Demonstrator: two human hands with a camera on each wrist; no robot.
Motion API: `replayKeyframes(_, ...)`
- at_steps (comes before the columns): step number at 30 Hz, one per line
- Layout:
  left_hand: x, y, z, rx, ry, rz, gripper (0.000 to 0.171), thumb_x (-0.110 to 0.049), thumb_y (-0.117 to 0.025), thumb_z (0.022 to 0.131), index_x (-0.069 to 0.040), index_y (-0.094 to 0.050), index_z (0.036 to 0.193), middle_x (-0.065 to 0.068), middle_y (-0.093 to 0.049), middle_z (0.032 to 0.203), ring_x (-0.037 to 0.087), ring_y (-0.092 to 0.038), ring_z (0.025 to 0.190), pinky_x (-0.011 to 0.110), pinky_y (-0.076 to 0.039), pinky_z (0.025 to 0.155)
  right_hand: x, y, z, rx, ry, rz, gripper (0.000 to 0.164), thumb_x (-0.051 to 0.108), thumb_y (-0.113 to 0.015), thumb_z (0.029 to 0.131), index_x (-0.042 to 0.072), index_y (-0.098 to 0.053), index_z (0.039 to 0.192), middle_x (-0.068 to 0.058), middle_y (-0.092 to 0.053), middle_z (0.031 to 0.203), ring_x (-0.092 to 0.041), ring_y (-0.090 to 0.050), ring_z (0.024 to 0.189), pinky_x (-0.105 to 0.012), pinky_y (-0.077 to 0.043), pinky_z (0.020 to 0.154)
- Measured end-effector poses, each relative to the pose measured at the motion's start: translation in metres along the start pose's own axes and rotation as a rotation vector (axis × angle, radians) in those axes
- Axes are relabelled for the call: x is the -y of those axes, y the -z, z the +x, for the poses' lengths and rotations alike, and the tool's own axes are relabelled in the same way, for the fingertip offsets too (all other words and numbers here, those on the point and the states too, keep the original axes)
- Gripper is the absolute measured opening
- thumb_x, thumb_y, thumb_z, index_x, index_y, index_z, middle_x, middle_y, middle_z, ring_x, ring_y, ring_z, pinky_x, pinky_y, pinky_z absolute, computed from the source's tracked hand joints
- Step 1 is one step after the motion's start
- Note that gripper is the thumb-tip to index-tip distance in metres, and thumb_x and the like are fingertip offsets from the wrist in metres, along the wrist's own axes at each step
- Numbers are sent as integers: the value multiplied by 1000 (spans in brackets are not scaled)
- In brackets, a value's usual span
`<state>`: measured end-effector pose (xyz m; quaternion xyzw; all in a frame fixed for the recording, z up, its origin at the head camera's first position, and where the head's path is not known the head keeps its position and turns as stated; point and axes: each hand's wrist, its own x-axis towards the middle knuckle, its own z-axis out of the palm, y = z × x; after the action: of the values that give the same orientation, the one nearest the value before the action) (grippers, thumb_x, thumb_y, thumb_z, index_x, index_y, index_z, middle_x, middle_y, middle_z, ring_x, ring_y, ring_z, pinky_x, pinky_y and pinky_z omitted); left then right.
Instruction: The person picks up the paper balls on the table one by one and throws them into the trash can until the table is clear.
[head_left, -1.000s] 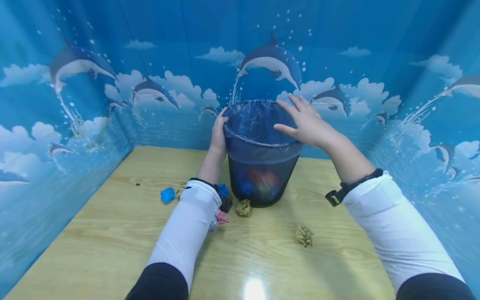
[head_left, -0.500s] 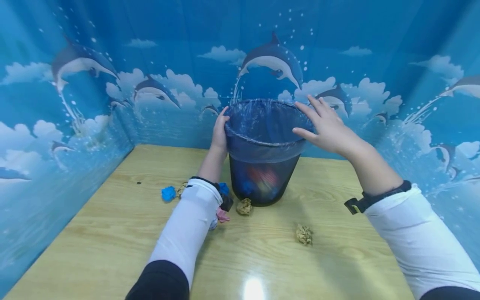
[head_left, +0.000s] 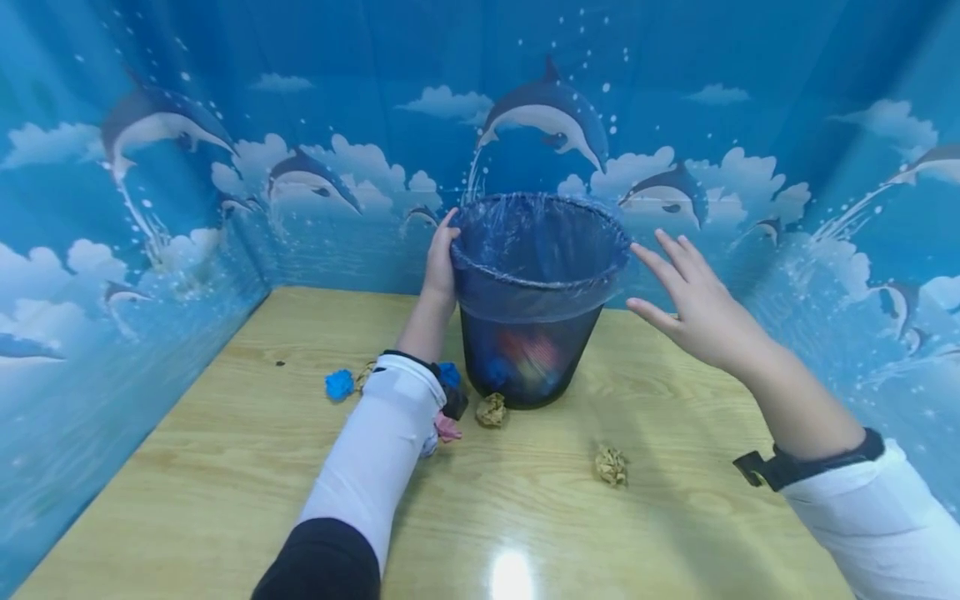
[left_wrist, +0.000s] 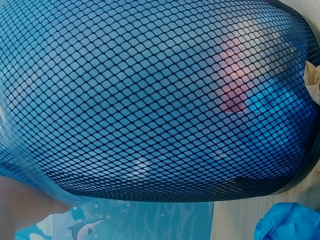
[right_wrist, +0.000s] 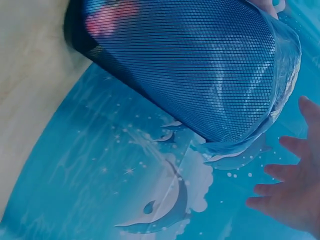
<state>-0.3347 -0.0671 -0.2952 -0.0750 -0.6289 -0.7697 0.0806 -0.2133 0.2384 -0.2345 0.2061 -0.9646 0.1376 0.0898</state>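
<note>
Bin (head_left: 528, 346): black mesh, tapered, clear film liner (head_left: 540, 302)
Left hand (head_left: 441, 262): grips bin's left rim
Right hand (head_left: 708, 312): spread, right of bin
Brown balls (head_left: 491, 411): crumpled, front of bin

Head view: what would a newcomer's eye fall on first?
Probably the dark mesh bin, standing toward the table's back in a translucent liner, with the left hand holding its left rim. Next, the right hand, open just right of it. Behind everything spreads a bright blue dolphin-print backdrop.
</note>
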Motion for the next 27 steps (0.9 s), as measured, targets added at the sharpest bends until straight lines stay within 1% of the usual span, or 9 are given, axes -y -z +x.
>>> replayKeyframes(5,-1,-1,1,-3,0,-9,58,-34,-34,96,-26,-29,153,-1,-17,162,23,-19,148,47,-19,119,-6,-8,-16,0,-31,27,72,42,-49,99,21,-12,157,-11,6,163,-40,10,148,-78,-12,103)
replayKeyframes(8,-1,-1,1,-6,0,-23,58,-34,-34,95,-27,-30,153,-1,-18,162,23,-20,148,46,-20,119,-10,-15,-24,5,-40,21,72,41,-50,99,21,-13,157,-12,4,163,-40,7,148,-78,-15,102)
replayKeyframes(10,-1,-1,1,-6,0,-30,58,-34,-34,95,-27,-30,153,-1,-18,162,23,-21,147,45,-20,119,-13,-20,-29,4,-37,5,72,41,-51,99,20,-14,157,-14,1,163,-41,4,148,-77,-17,102)
replayKeyframes(13,-2,-1,1,-4,7,-35,57,-34,-34,95,-28,-30,152,-2,-19,161,22,-22,147,45,-21,119,-17,-30,-36,-2,-7,4,71,38,-52,99,16,-16,156,-20,-3,162,-45,0,147,-76,-18,103)
replayKeyframes(15,-2,-1,0,-2,16,-42,57,-34,-35,95,-28,-30,152,-3,-20,161,21,-22,147,46,-21,119,-18,-38,-41,4,13,17,70,37,-52,99,14,-18,156,-22,-5,161,-47,-2,146,-75,-17,104)
replayKeyframes(18,-2,0,0,-7,28,-48,58,-35,-35,95,-28,-30,152,-3,-20,161,22,-23,147,47,-20,119,-19,-53,-47,11,51,25,69,34,-56,97,12,-22,154,-25,-10,159,-50,-8,144,-73,-18,106)
replayKeyframes(22,-1,0,0,-8,31,-49,59,-34,-35,95,-27,-29,153,-3,-18,161,22,-22,147,47,-20,119,-17,-76,-57,36,81,2,68,33,-60,95,10,-29,151,-27,-18,156,-51,-15,142,-70,-22,107)
replayKeyframes(27,-1,-1,2,0,30,-57,58,-34,-35,95,-27,-29,153,-4,-18,161,21,-22,147,45,-22,118,-14,-99,-69,68,95,23,67,33,-61,94,8,-33,149,-27,-22,155,-52,-19,140,-70,-24,106)
